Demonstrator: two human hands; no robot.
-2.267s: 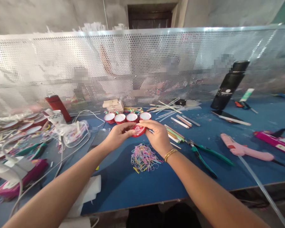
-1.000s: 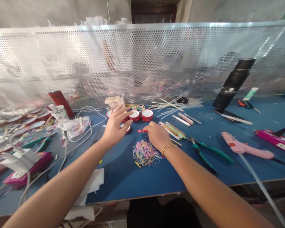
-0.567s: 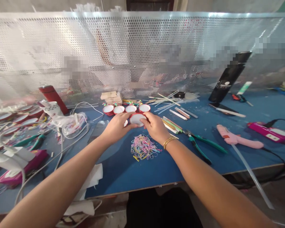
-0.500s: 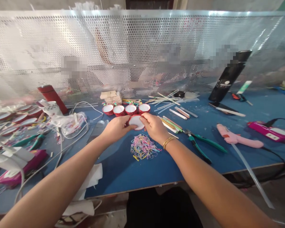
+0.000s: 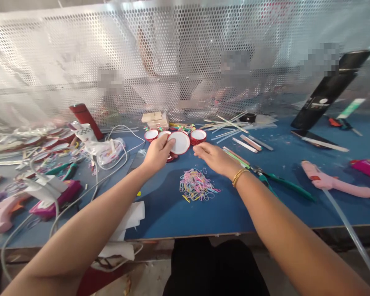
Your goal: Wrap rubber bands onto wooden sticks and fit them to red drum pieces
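White-faced, the disc [image 5: 181, 144] is gripped in my left hand [image 5: 157, 155], above the counter [image 5: 163, 224]. I cannot tell whether my right hand [image 5: 217, 158] is closed. A slack pinch could drop the disc.

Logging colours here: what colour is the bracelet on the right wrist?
The bracelet is gold, clearest in the head view.

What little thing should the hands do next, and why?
Perhaps bring the right hand to the free edge of the red-rimmed white disc: the left hand grips just one side, and the right fingers look close by, not touching it.
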